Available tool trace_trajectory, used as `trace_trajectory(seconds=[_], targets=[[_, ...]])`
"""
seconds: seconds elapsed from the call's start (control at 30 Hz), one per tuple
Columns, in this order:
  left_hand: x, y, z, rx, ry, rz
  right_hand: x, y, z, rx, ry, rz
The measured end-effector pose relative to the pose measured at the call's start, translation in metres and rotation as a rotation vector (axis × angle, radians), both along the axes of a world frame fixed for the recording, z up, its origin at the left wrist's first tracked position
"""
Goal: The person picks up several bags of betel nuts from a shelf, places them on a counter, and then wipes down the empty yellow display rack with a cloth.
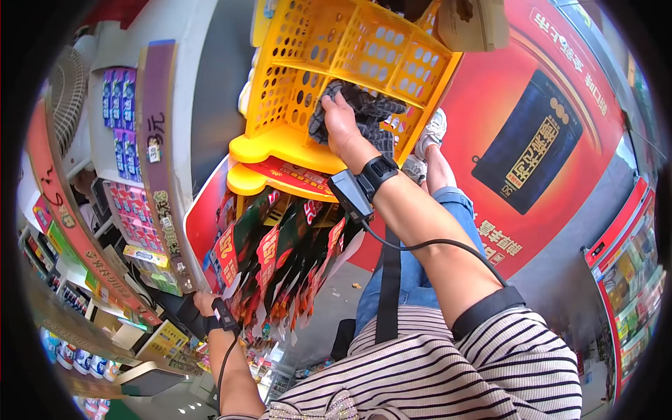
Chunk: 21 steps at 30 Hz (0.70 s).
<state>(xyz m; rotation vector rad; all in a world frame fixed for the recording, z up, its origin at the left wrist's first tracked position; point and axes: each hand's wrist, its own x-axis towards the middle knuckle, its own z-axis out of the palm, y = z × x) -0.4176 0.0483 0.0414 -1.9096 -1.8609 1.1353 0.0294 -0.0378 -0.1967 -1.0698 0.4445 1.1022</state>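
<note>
My right hand (341, 124) is closed on a crumpled dark grey checked cloth (374, 106), pressing it inside a compartment of the yellow plastic rack (280, 150). The rack has perforated walls and several compartments. My left hand (204, 304) rests low at the left, by the end of the shelf edge and next to a dark object (180, 313) I cannot make out. Its fingers are mostly hidden. Below the rack's rounded front lip hang rows of dark and red snack packets (269, 245).
A cardboard box (472, 24) sits at the rack's top right. Behind it stands a large red advertising panel (553, 210). Shelves with small purple packs (126, 154) and pink packs (131, 213) line the left. A red-framed display case (630, 273) stands at the right.
</note>
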Motion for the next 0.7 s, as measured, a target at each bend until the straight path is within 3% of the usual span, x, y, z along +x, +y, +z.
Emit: trace_trajectory(seconds=[0.07,0.13,0.27,0.4,0.5,0.7], targets=[[0.029,-0.013,0.000,0.098,0.006,0.211,-0.013,0.003,-0.012,-0.164,-0.199,0.082],[0.019,-0.011,-0.004,0.120,0.055,0.173,-0.018,0.006,-0.012,-0.366,-0.391,0.120],[-0.003,-0.005,-0.009,0.088,0.044,0.278,-0.027,-0.011,-0.031,-0.363,-0.400,0.249],[-0.001,0.002,-0.007,0.052,0.061,0.271,-0.018,-0.021,-0.022,-0.286,0.060,0.243],[0.021,-0.005,-0.006,0.079,0.088,0.228,-0.006,-0.023,-0.027,-0.147,-0.276,0.144],[0.004,-0.012,-0.005,0.078,0.059,0.061,-0.010,-0.030,-0.034,-0.254,-0.744,0.426]])
